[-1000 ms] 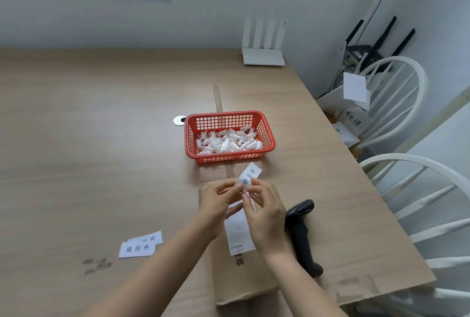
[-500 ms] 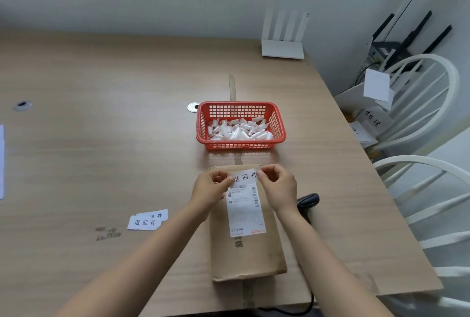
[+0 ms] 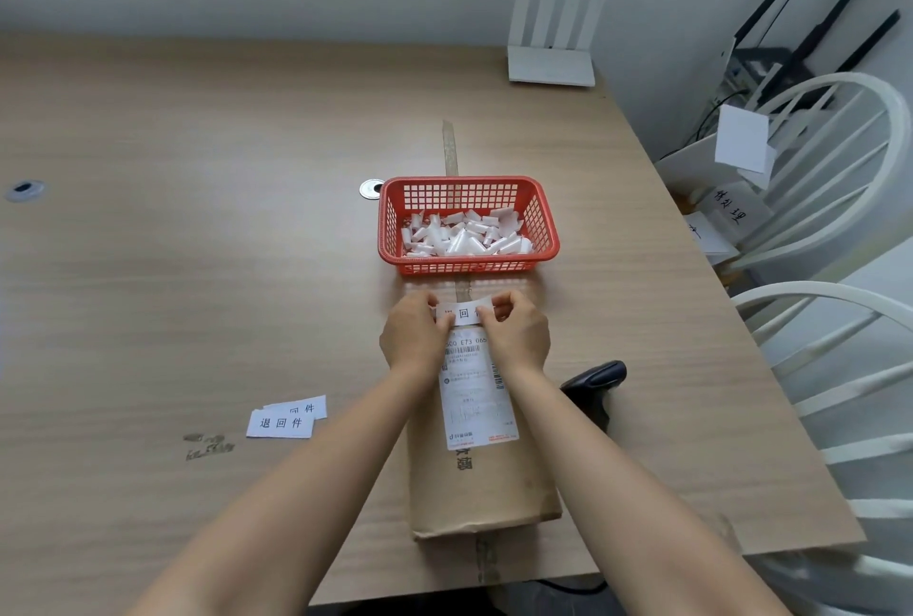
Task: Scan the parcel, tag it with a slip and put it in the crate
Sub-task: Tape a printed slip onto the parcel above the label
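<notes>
While under slip point(image 3: 464, 314), flat brown parcel point(image 3: 484, 482).

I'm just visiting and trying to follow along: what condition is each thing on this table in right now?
Parcel: flat on the table, shipping label up.
Slip: pinched by both hands at the parcel's far end.
Left hand: gripping the slip.
Right hand: gripping the slip.
Scanner: lying idle beside the parcel.
Red basket: holds white scraps.
Spare slips: loose, overlapping.

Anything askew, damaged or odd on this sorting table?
Minor only: the parcel's near end overhangs the table edge, and scuffed residue marks the wood beside the spare slips. Nothing spilled.
</notes>
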